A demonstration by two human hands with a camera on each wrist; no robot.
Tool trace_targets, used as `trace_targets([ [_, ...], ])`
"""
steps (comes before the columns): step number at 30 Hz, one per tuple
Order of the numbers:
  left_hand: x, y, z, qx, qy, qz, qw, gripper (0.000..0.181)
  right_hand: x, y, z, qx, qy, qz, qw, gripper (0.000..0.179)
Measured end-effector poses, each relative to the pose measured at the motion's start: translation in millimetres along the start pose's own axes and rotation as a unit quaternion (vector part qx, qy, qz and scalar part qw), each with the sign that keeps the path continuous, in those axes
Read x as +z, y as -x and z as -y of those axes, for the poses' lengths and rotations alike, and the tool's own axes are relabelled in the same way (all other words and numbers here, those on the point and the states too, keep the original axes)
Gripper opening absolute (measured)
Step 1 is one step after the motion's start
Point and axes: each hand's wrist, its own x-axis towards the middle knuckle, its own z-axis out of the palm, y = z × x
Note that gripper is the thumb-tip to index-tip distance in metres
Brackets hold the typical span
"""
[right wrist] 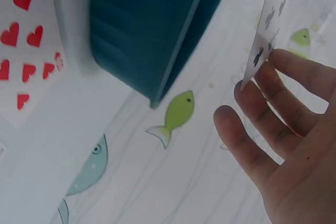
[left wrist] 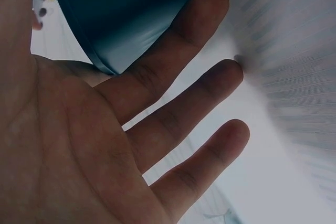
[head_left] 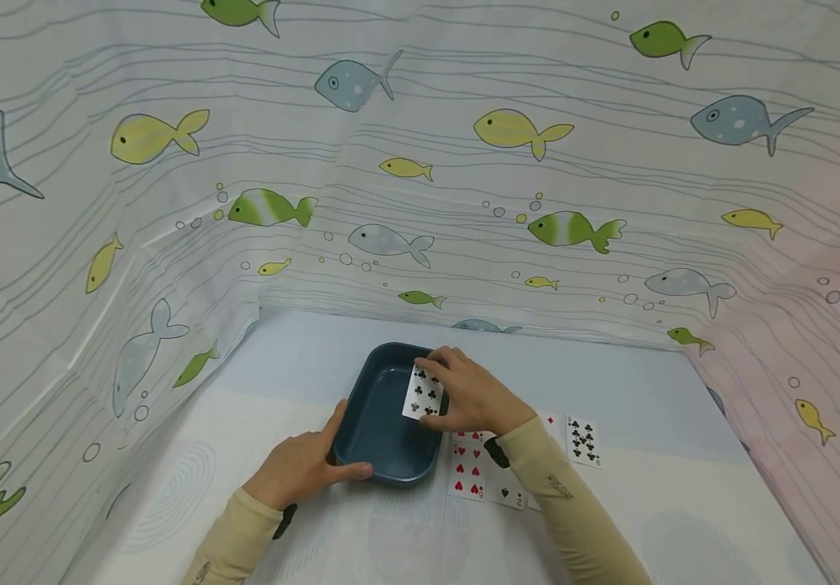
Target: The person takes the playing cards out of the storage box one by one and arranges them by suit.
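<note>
A dark blue rectangular tray (head_left: 388, 422) stands on the white table. My left hand (head_left: 303, 461) spans its near left corner, thumb on the near side and fingers along the left wall; in the left wrist view, three fingers (left wrist: 173, 116) look straight and spread. Over the tray's right side, my right hand (head_left: 473, 392) holds a playing card (head_left: 422, 393) with black clubs, pinched at its edges by thumb and fingers. The right wrist view shows that card (right wrist: 268, 19) almost edge-on, held above the tray (right wrist: 142, 24).
Several playing cards lie face up right of the tray, partly hidden by my right forearm. Among them are a six of hearts (head_left: 468, 470), a two of spades (head_left: 505, 492) and a clubs card (head_left: 583, 441). A fish-patterned curtain (head_left: 449, 187) surrounds the table.
</note>
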Motion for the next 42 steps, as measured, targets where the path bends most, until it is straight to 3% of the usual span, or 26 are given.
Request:
trace_targets([
  [14, 0.8, 1.1, 4.3, 0.033, -0.005, -0.026, 0.9991, 0.122, -31, 34.1, -11, 0.04, -0.022, 0.001, 0.9989, 0.088],
  [27, 2.8, 1.7, 7.0, 0.045, -0.004, -0.031, 0.9985, 0.119, -29, 74.7, -32, 0.065, -0.009, 0.012, 0.9978, 0.087],
  [42, 1.5, 1.5, 4.5, 0.039, -0.007, -0.028, 0.9988, 0.12, -23, 141.2, -60, 0.114, 0.011, 0.024, 0.9931, 0.085],
])
